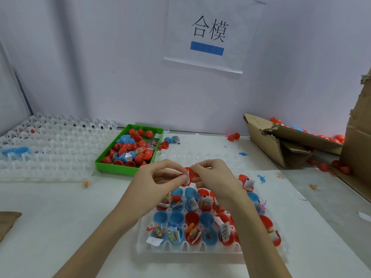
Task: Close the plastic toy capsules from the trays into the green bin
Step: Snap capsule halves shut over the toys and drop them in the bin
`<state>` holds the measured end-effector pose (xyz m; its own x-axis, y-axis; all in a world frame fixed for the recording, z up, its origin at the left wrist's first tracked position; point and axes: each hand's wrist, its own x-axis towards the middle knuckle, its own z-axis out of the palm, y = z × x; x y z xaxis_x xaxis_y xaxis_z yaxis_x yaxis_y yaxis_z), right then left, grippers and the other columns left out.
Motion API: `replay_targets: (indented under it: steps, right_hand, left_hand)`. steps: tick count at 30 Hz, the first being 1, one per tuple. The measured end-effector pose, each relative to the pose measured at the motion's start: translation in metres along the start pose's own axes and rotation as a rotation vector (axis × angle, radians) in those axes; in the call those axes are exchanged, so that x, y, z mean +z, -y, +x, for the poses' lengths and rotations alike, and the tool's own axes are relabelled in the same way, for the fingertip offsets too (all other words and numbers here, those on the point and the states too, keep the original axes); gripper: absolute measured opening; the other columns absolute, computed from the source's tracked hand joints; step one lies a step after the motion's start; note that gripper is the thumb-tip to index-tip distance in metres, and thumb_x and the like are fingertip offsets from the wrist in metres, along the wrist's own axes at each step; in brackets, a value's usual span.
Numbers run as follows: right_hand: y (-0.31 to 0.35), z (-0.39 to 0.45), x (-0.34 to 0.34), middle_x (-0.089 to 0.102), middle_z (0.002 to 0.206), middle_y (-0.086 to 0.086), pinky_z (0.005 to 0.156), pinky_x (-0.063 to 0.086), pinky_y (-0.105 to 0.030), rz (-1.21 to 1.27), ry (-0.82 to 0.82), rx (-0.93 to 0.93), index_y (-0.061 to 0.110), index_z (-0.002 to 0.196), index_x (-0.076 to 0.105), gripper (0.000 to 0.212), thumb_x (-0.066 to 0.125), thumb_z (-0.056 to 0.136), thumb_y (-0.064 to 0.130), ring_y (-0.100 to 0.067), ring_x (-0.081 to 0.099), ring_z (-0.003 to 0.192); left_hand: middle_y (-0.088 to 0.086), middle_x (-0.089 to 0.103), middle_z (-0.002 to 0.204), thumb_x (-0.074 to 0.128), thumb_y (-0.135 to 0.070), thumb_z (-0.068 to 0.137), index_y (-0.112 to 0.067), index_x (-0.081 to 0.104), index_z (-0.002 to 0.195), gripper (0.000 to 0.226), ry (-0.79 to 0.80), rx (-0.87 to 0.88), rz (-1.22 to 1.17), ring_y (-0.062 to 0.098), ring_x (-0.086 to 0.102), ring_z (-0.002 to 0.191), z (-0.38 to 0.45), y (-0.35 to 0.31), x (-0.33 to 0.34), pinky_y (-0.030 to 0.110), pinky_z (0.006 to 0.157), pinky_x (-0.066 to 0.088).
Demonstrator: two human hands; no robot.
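Observation:
Both my hands meet above the near white tray (190,251), which holds several open red and blue capsule halves with small toys and paper slips. My left hand (160,179) and my right hand (212,175) pinch one red capsule (189,176) between their fingertips; a white paper slip sticks out at my left fingers. The green bin (112,167) lies beyond my left hand, filled with several closed red and blue capsules.
A stack of white trays (46,149) sits at far left with a blue piece on it. A torn cardboard box (281,141) with red capsules stands at right. Loose capsules (233,136) and small toy bits lie scattered on the table.

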<state>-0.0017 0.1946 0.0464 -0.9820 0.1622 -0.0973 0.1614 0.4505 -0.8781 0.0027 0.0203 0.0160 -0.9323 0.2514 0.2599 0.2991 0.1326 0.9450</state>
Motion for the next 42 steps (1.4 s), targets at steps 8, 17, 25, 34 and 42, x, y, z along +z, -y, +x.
replay_targets:
  steps: [8, 17, 25, 34, 42]
  right_hand:
    - [-0.002, -0.001, 0.017, 0.072, 0.086, 0.001, 0.059, 0.050, -0.016, 0.072, -0.055, -0.029, 0.024, 0.084, 0.064, 0.020, 0.055, 0.102, 0.025, -0.012, 0.073, 0.075]
    - [-0.006, 0.005, 0.019, 0.063, 0.084, 0.010, 0.055, 0.040, -0.014, 0.081, -0.103, -0.052, 0.026, 0.087, 0.061, 0.016, 0.054, 0.101, 0.026, -0.008, 0.062, 0.075]
    - [-0.005, 0.005, 0.019, 0.071, 0.093, 0.000, 0.049, 0.050, -0.011, 0.304, -0.064, -0.014, 0.020, 0.106, 0.058, 0.003, 0.057, 0.103, 0.021, -0.005, 0.074, 0.063]
    - [-0.002, -0.002, 0.019, 0.075, 0.097, 0.004, 0.068, 0.058, -0.015, 0.372, -0.050, -0.269, 0.021, 0.102, 0.067, 0.005, 0.069, 0.097, 0.019, -0.009, 0.077, 0.083]
    - [-0.006, -0.007, 0.033, 0.074, 0.101, 0.016, 0.082, 0.055, -0.012, 0.249, -0.085, -0.452, 0.024, 0.112, 0.075, 0.020, 0.077, 0.092, 0.025, 0.002, 0.070, 0.096]
  left_hand:
    - [-0.009, 0.078, 0.094, 0.082, -0.023, 0.088, -0.030, 0.072, 0.100, 0.018, -0.124, 0.009, -0.005, 0.016, 0.079, 0.077, -0.002, 0.001, 0.009, 0.028, 0.069, 0.065]
    - [-0.020, 0.076, 0.092, 0.090, -0.024, 0.077, -0.027, 0.076, 0.100, 0.027, -0.184, 0.147, 0.150, 0.001, 0.076, 0.081, -0.008, -0.002, 0.015, 0.014, 0.075, 0.059]
    - [-0.016, 0.079, 0.089, 0.081, -0.011, 0.088, -0.025, 0.081, 0.103, 0.020, -0.263, 0.107, 0.098, 0.005, 0.077, 0.082, -0.005, 0.000, 0.008, 0.017, 0.074, 0.060]
    - [-0.016, 0.079, 0.084, 0.080, -0.022, 0.089, -0.028, 0.080, 0.108, 0.020, -0.343, -0.049, -0.038, 0.003, 0.077, 0.081, 0.002, 0.006, -0.002, 0.009, 0.071, 0.056]
    - [-0.008, 0.073, 0.121, 0.063, -0.003, 0.100, -0.015, 0.073, 0.129, 0.033, -0.358, 0.270, 0.466, 0.005, 0.067, 0.115, -0.004, 0.000, 0.004, 0.021, 0.101, 0.054]
